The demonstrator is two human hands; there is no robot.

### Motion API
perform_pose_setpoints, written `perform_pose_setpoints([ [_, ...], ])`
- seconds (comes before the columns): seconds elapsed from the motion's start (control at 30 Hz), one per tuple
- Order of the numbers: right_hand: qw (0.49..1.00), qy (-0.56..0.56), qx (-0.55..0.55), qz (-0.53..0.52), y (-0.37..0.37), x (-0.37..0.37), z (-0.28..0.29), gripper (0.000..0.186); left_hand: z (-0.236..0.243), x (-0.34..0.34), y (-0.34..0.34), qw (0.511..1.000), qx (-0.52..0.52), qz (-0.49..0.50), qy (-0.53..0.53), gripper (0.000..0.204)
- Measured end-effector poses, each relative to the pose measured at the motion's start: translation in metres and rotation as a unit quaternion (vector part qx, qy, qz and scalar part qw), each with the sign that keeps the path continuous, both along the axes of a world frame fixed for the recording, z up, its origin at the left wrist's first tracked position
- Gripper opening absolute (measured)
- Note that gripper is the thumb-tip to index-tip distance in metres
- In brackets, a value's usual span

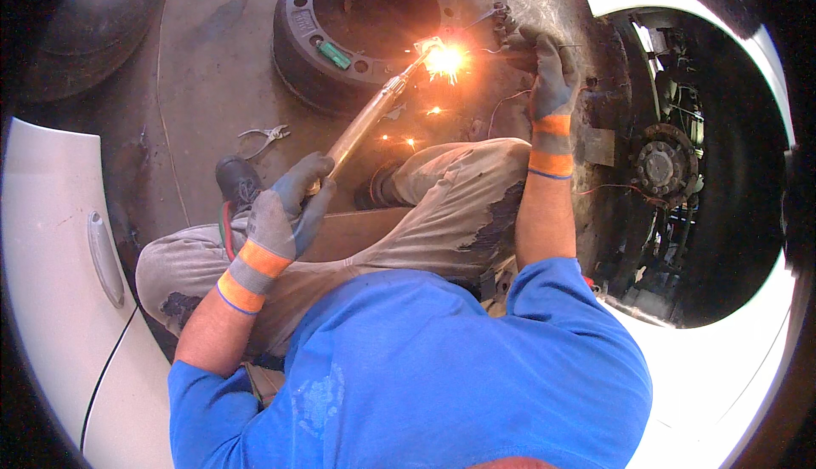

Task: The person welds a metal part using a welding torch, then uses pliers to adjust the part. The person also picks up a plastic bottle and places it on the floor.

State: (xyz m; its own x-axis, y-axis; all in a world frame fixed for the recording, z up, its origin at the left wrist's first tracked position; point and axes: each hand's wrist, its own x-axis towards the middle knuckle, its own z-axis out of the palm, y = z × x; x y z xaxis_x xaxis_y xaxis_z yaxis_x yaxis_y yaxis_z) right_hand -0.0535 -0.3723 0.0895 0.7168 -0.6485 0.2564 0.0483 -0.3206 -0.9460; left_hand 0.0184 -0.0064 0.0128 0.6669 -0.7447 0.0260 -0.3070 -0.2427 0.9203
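Observation:
My left hand (304,197), in a grey glove with orange cuff, grips a long brass torch (357,133) with a red hose below it. Its tip reaches a bright glow (445,61) throwing sparks beside a large metal drum ring (297,44). My right hand (551,73), also gloved, is curled just right of the glow around something dark and thin that I cannot make out; the glare obscures the work. On the ring lies a small green item (333,55); pliers (263,136) lie on the floor (212,86) left of it.
A tire (89,48) lies at the upper left. A white vehicle panel (42,214) borders the left side. On the right are a white wheel arch (731,354) and an exposed hub (659,163). My bent legs (442,197) are below the torch, with thin wires at the right.

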Motion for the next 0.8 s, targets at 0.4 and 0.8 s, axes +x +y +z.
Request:
perform_pose_setpoints([
  [0.4, 0.998, 0.04, -0.007, -0.042, 0.001, 0.003, 0.002, 0.031, 0.003, -0.001, -0.001, 1.0, -0.01, 0.008, -0.001, 0.025],
  [0.8, 1.0, -0.001, -0.001, -0.009, -0.005, 0.001, -0.002, 0.032, 0.002, -0.001, -0.001, 1.0, 0.009, 0.004, 0.01, 0.026],
])
